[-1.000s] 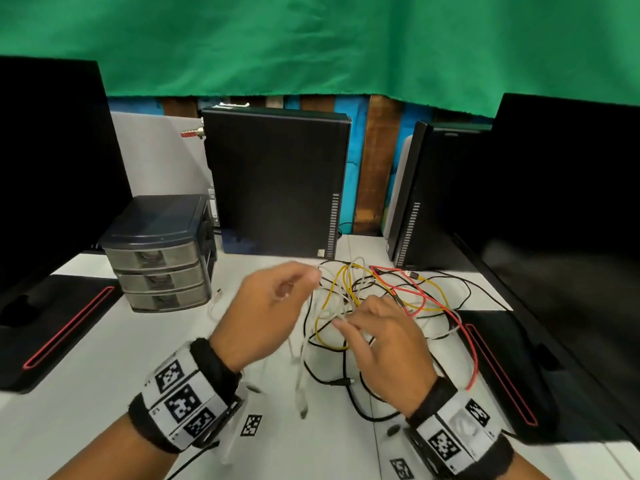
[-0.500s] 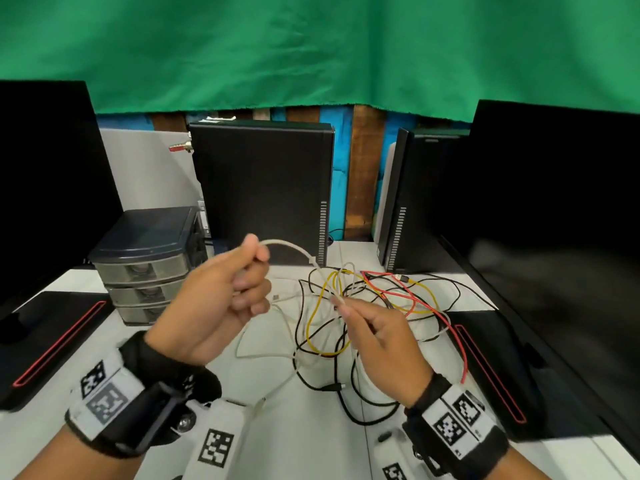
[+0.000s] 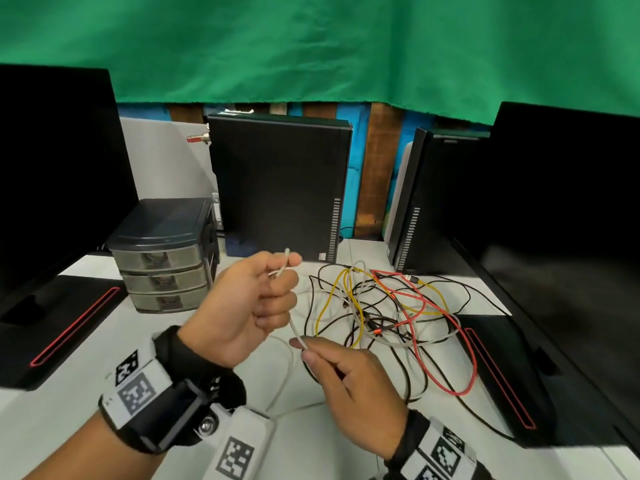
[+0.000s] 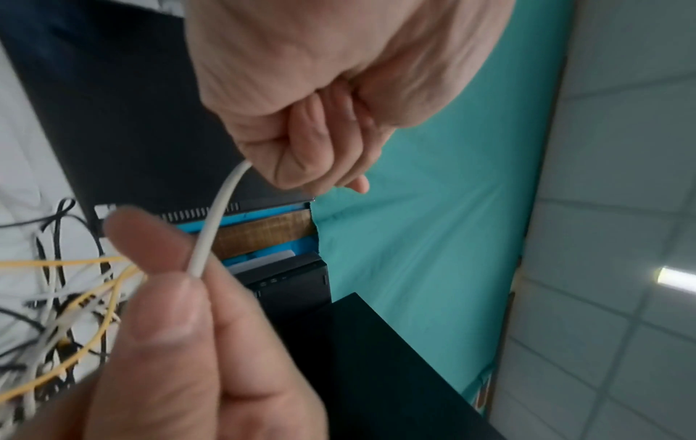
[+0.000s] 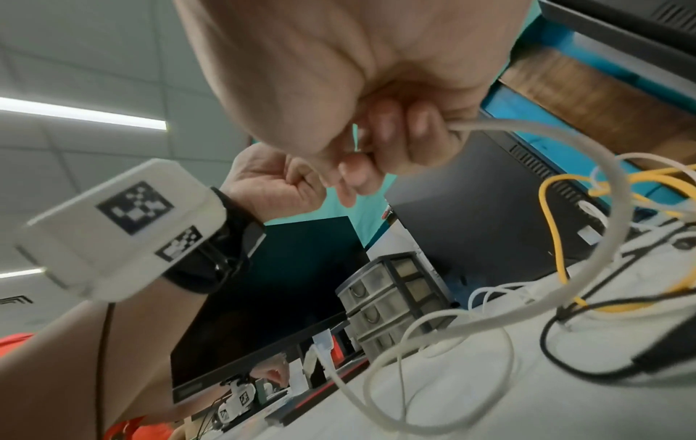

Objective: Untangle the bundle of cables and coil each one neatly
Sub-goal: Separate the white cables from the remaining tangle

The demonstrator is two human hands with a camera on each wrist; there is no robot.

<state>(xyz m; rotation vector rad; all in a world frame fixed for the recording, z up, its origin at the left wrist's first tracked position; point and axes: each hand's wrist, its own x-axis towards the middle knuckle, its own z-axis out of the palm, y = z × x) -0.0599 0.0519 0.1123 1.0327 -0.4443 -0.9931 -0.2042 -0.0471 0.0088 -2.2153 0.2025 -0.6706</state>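
L hand is up off the desk, fingers curled round the white cable; its end pokes out past my thumb and index. R hand is lower and nearer me, thumb + index pinching the same cable a short way down the line. Left wrist view shows a short span running taut-ish between the two grips. So both hands are closed on one cable, nothing loose in either.

Below the R pinch the white cable drops to the white desk and loops in slack curves toward me; right wrist view shows a couple of loose rings lying flat. Whether its far part is threaded into the bundle, can't tell. Bundle sits on the desk just beyond my R hand: yellow, red, black and whitish strands crossed over each other, between the drawer unit and the black monitor base at R.

Handling, my read: cable is thin, light, limp, smooth jacket, so prob slips thru a weak pinch and won't hold shape unless pinned. Best hold = keep the end locked in L as anchor, feed w/ R, lay even loops into L palm. Don't yank; a snag could tighten knots or stress the plug ends.
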